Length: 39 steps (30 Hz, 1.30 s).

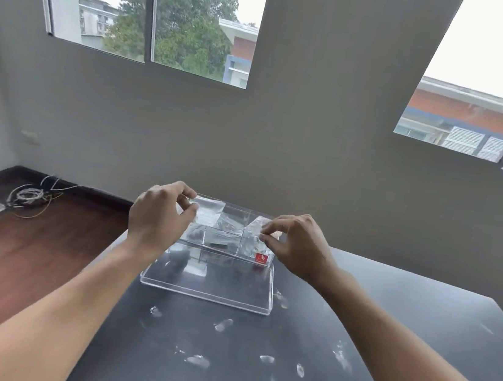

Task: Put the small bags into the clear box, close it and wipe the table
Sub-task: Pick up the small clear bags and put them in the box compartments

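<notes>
Grey wall (pixel 315 134) fills the far side of the view, cut by a window (pixel 159 8) on the left and another at the right edge. Below left lies a brown wooden floor (pixel 28 244) with a tangle of thin cable (pixel 30 196) near the skirting. A dark table (pixel 223 346) takes up the lower middle, its top marked with many white smudges (pixel 223 325), some like fingerprints.

On the table sits a clear lid (pixel 209 284), lying flat with its rim up, near the table's far left corner. Just beyond it and partly over its far edge is the clear box (pixel 225 231), divided into compartments; both hands hold it tilted, its open side turned toward the camera. A small red label (pixel 261 258) sits at its lower right corner. Crumpled clear small bags (pixel 208 213) show inside the compartments; how many is hard to tell through the glare.

The left hand (pixel 157 213) has its fingers curled and pinches the box's upper left corner between thumb and fingertips. The right hand (pixel 297 244) is likewise nearly closed, thumb and forefinger pinching at the box's right end, where a bag's edge also lies; whether it grips bag, box wall or both cannot be told.
</notes>
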Available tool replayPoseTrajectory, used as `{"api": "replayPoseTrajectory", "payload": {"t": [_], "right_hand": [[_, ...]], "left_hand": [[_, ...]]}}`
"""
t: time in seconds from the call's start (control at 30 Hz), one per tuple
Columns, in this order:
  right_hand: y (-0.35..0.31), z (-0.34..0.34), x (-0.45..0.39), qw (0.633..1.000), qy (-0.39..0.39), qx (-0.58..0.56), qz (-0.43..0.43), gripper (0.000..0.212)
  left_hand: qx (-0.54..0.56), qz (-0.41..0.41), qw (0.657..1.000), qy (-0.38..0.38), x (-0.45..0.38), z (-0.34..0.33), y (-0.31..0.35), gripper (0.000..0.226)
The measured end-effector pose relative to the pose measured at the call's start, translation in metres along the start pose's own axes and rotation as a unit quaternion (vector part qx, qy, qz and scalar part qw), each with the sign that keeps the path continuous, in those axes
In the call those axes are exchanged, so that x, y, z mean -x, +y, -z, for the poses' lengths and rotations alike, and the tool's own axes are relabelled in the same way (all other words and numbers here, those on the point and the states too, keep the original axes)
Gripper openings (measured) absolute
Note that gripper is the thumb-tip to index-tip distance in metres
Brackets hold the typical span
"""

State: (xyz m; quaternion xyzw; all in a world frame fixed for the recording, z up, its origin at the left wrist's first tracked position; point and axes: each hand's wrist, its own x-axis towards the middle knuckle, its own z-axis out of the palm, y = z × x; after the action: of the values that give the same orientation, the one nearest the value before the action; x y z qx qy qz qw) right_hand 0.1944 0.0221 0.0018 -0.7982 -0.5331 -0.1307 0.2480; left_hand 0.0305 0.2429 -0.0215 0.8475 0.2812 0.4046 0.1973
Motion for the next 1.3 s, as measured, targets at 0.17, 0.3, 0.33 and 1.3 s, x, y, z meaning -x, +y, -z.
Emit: {"api": "replayPoseTrajectory", "payload": {"t": [0.17,0.3,0.33,1.3], "right_hand": [[0.010,-0.002,-0.001,0.998,-0.067,0.008,0.013,0.017],[0.011,-0.004,-0.006,0.996,-0.085,-0.023,0.015,0.016],[0.011,-0.005,-0.006,0.996,-0.080,-0.034,0.008,0.015],[-0.004,-0.005,0.005,0.987,-0.097,0.127,-0.011,0.078]], "left_hand": [[0.010,-0.053,0.998,0.028,0.001,-0.013,-0.007,0.014],[0.027,-0.124,0.992,0.030,-0.002,-0.010,-0.002,0.011],[0.027,-0.150,0.988,0.027,-0.002,-0.006,0.000,0.008],[-0.222,-0.178,0.929,-0.235,0.001,-0.002,-0.008,0.086]]}}
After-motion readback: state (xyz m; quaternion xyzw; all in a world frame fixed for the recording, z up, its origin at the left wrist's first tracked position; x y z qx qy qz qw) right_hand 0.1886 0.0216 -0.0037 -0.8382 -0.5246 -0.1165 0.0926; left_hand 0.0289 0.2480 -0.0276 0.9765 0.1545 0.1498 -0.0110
